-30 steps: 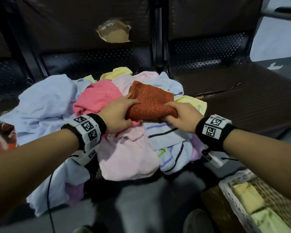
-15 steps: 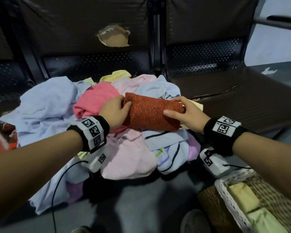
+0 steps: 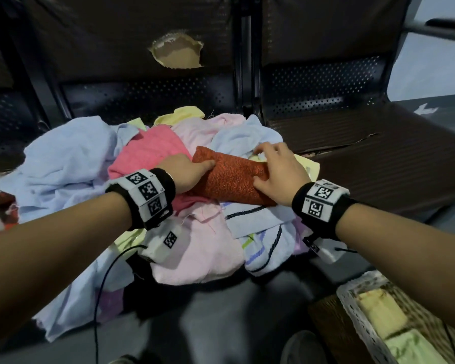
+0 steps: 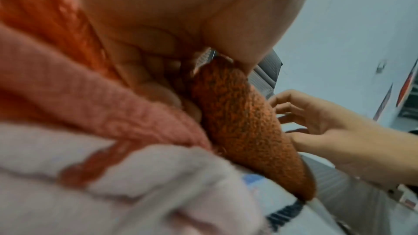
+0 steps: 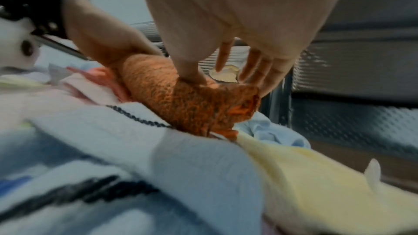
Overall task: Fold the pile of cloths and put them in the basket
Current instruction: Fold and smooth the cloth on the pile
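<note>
A folded orange-brown cloth point(image 3: 231, 179) lies on top of the pile of cloths point(image 3: 202, 248) on a dark bench seat. My left hand point(image 3: 192, 169) grips its left end, thumb on top and fingers curled underneath, as the left wrist view shows on the cloth point(image 4: 244, 131). My right hand point(image 3: 279, 172) is at the right end with its fingers straight and spread. Its thumb presses down on the cloth point(image 5: 181, 99). The wicker basket point(image 3: 352, 306) stands at the lower right, away from both hands.
The pile holds a bright pink cloth point(image 3: 147, 153), a large light blue cloth point(image 3: 63, 164) and a striped cloth point(image 3: 263, 232). Folded yellow point(image 3: 381, 313) and green point(image 3: 415, 348) cloths lie in the basket. The bench seat point(image 3: 378, 164) runs to the right. The backrest has a torn hole point(image 3: 177, 52).
My right hand has let go of the cloth's right end and spread its fingers, the thumb now pressing on top. The left hand keeps its grip.
</note>
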`<state>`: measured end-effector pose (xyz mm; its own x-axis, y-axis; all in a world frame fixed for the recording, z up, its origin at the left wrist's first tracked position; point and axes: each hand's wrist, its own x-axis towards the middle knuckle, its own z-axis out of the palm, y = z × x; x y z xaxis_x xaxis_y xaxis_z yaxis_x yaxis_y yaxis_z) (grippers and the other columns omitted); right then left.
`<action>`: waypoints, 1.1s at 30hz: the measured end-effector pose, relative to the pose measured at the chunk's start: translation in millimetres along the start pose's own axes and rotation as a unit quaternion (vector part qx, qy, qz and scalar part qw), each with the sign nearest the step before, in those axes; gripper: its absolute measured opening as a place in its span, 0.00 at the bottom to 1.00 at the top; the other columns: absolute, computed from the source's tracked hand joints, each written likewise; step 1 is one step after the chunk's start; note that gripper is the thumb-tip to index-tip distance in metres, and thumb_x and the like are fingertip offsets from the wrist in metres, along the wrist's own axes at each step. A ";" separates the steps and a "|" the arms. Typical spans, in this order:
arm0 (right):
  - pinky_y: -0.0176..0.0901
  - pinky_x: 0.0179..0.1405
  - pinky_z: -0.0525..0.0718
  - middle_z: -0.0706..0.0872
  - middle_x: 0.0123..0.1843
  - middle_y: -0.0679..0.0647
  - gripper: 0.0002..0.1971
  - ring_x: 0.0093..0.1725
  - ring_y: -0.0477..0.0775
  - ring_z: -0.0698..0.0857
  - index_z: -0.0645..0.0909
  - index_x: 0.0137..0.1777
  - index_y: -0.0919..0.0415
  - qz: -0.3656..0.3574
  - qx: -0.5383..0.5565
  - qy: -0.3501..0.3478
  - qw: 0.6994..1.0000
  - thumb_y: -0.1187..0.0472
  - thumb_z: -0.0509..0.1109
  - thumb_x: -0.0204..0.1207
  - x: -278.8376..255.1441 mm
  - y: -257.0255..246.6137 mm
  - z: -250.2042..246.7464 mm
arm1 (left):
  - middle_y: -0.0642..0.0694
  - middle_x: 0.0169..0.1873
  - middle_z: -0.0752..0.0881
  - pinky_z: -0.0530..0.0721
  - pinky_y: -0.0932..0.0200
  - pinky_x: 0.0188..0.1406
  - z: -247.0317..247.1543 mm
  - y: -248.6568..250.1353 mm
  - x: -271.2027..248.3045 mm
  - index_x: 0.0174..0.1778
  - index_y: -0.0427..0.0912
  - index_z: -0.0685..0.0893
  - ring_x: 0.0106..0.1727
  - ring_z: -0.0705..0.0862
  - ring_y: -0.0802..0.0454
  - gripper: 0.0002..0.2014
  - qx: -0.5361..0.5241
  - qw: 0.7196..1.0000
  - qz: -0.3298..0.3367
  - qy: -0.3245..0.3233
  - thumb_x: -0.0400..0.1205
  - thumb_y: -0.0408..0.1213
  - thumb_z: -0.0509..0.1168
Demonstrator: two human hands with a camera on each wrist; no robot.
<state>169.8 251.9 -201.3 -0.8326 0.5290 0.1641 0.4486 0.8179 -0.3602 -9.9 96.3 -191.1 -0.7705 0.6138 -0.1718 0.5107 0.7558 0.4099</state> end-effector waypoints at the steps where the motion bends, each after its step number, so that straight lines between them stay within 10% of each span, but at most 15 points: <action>1: 0.52 0.57 0.81 0.77 0.67 0.58 0.25 0.64 0.63 0.79 0.72 0.72 0.49 -0.047 -0.016 -0.008 0.999 0.54 0.70 0.74 -1.1 -5.6 -3.9 | 0.42 0.38 0.86 0.78 0.53 0.38 -1.4 3.1 -1.1 0.42 0.39 0.84 0.40 0.84 0.44 0.32 -0.063 0.998 -0.008 0.002 0.78 0.70 0.59; 5: 0.62 0.76 0.69 0.89 0.62 0.53 0.32 0.63 0.62 0.84 0.68 0.77 0.47 -0.098 -0.043 -0.063 0.992 0.43 0.58 0.71 0.7 -25.8 -30.8 | 0.45 0.29 0.90 0.87 0.52 0.36 -14.0 29.4 -13.7 0.38 0.38 0.88 0.33 0.90 0.44 0.24 -0.259 0.965 0.028 0.028 0.77 0.60 0.68; 10: 0.55 0.58 0.84 0.82 0.65 0.53 0.48 0.63 0.56 0.83 0.61 0.80 0.50 -0.065 0.031 0.005 0.997 0.33 0.75 0.62 -22.8 -19.0 -66.1 | 0.50 0.23 0.85 0.80 0.63 0.20 -41.4 93.8 -36.1 0.35 0.42 0.88 0.22 0.85 0.54 0.15 -0.371 0.921 0.108 0.040 0.77 0.51 0.71; 16: 0.50 0.53 0.84 0.88 0.56 0.47 0.32 0.54 0.51 0.88 0.67 0.71 0.45 0.094 0.218 0.167 0.957 0.41 0.73 0.68 -99.4 37.8 -99.7 | 0.46 0.34 0.83 0.78 0.58 0.33 -22.6 191.2 -91.9 0.37 0.46 0.82 0.36 0.81 0.49 0.18 -0.468 0.850 0.216 -0.112 0.78 0.58 0.64; 19: 0.44 0.57 0.82 0.87 0.55 0.39 0.30 0.56 0.39 0.86 0.71 0.67 0.44 0.182 0.344 0.216 0.895 0.39 0.74 0.66 -156.6 75.5 -115.5 | 0.48 0.43 0.83 0.77 0.64 0.42 30.7 229.8 -120.8 0.51 0.45 0.78 0.43 0.82 0.56 0.10 -0.447 0.839 0.267 -0.159 0.80 0.44 0.70; 22: 0.51 0.64 0.84 0.90 0.60 0.48 0.32 0.60 0.49 0.89 0.75 0.69 0.51 0.262 0.449 0.252 0.816 0.45 0.77 0.65 -224.1 110.4 -118.6 | 0.52 0.48 0.87 0.82 0.71 0.47 101.1 257.6 -154.7 0.61 0.43 0.77 0.46 0.87 0.65 0.19 -0.400 0.831 0.262 -0.284 0.77 0.38 0.74; 26: 0.46 0.51 0.90 0.93 0.55 0.55 0.20 0.55 0.57 0.92 0.85 0.63 0.58 0.391 0.545 0.266 0.692 0.57 0.74 0.71 -327.7 142.7 -96.2 | 0.55 0.48 0.92 0.85 0.71 0.46 184.5 285.5 -207.8 0.56 0.47 0.85 0.47 0.91 0.63 0.07 -0.289 0.748 0.262 -0.538 0.85 0.33 0.66; 29: 0.47 0.45 0.91 0.94 0.53 0.57 0.13 0.51 0.58 0.93 0.88 0.60 0.57 0.500 0.559 0.248 0.613 0.62 0.70 0.77 -389.1 163.3 -68.0 | 0.63 0.39 0.86 0.81 0.76 0.37 235.4 302.4 -240.2 0.47 0.52 0.84 0.37 0.87 0.70 0.03 -0.129 0.763 0.339 -0.536 0.86 0.41 0.66; 33: 0.63 0.66 0.84 0.89 0.60 0.65 0.19 0.60 0.67 0.88 0.84 0.64 0.63 0.671 0.569 0.137 0.455 0.57 0.70 0.76 -428.6 199.8 -30.5 | 0.52 0.22 0.75 0.72 0.68 0.20 291.8 318.6 -274.1 0.29 0.45 0.74 0.21 0.74 0.59 0.20 0.086 0.750 0.380 -0.535 0.89 0.45 0.61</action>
<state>626.2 195.5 -315.5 0.0852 0.5153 -0.8528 -0.0956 -0.8477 -0.5218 475.3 235.4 -274.8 0.4684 0.6441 -0.6048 0.7596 0.0561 0.6480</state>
